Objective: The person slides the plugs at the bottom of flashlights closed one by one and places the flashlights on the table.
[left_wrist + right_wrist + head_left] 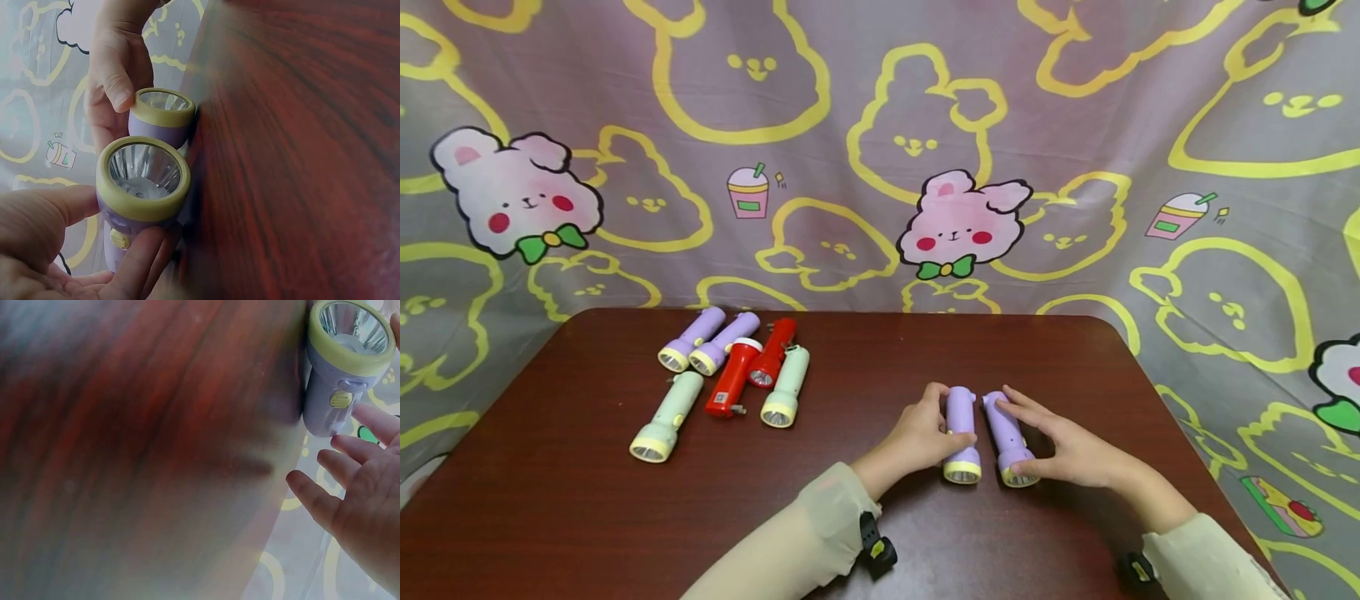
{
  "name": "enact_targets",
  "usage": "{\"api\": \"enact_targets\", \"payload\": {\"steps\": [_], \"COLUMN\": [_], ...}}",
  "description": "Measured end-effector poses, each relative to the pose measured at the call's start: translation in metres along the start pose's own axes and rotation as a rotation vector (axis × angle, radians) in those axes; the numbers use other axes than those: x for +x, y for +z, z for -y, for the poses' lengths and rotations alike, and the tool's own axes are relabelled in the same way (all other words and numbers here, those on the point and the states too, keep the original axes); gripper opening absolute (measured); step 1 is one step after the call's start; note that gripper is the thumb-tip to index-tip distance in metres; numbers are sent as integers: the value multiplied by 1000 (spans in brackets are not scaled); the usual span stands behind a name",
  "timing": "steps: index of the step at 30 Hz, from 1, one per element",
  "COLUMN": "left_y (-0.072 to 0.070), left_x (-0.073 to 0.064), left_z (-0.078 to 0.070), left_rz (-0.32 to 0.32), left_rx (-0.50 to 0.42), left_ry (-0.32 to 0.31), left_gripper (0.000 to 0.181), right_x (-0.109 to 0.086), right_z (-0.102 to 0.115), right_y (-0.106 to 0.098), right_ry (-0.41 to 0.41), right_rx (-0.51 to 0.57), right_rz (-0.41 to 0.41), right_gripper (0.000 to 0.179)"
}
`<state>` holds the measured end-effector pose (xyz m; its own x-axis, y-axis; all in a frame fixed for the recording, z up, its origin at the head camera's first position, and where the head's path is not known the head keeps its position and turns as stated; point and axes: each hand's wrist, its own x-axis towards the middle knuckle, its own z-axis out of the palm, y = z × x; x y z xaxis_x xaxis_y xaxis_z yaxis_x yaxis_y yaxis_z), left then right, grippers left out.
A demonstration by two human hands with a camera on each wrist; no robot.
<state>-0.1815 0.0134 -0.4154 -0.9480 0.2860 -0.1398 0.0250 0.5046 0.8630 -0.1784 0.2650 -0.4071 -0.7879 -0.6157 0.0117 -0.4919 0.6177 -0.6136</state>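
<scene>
Two purple flashlights with yellow rims lie side by side on the table, lenses toward me. My left hand (913, 437) holds the left purple flashlight (960, 414), its thumb across the body and fingers on the far side. In the left wrist view, thumb and fingers are on either side of that flashlight (140, 209), just behind its head. My right hand (1078, 450) is at the right purple flashlight (1004, 429), thumb against the head and forefinger near the tail. In the right wrist view, its fingers are straight and spread beside the flashlight (337, 369).
At the back left of the dark red-brown table (550, 467) lie two more purple flashlights (696, 335), two red flashlights (735, 375) and two pale green flashlights (670, 417). A patterned curtain (850, 167) hangs behind the table.
</scene>
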Motion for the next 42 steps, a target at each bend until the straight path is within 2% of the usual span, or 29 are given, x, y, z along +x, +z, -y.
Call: {"api": "enact_targets", "payload": {"steps": [12,22,32,42], "left_y": [5,9,11,11], "left_x": [4,2,5,4], "left_z": [-2,-8,-5,-9], "left_rz": [10,9,-3,33], "left_rx": [-39,-33,-10,-45], "left_ry": [-31,-72,-53,-41], "left_gripper": [67,64,60,59], "right_x": [0,1,-1,-1], "right_z": [-1,3,1,-1], "right_y": [2,1,3,3], "right_ry": [-9,-27,-20,-8], "right_rx": [17,29,33,21], "right_rz": [-5,-7,-6,-4], "right_gripper": [83,83,83,84]}}
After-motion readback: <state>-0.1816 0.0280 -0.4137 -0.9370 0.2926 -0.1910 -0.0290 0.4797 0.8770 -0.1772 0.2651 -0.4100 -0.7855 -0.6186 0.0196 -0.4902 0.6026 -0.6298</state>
